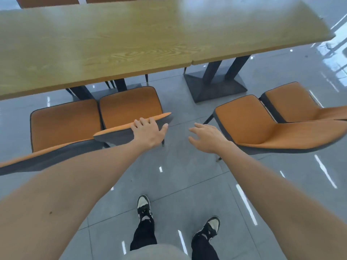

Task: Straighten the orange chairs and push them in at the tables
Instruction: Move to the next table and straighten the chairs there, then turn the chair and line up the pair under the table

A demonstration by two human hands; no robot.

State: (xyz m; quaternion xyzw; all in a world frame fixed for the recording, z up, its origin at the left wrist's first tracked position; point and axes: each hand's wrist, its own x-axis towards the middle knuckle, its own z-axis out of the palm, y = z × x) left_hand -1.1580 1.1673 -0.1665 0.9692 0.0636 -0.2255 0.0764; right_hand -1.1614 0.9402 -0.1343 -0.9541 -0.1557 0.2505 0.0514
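Several orange chairs with dark grey backs stand along the near side of two wooden tables. My left hand lies over the top edge of the second chair's backrest, fingers over the rim and thumb spread to the right. The leftmost chair sits close beside it. My right hand hovers with relaxed fingers, holding nothing, just left of a third chair, which stands away from the table and is turned at an angle. A fourth chair is crowded behind it, also angled.
Black pedestal bases stand under the tables. More orange chair backs show at the far side. The floor is glossy grey tile. My two feet in black-and-white sneakers stand on the tiles below.
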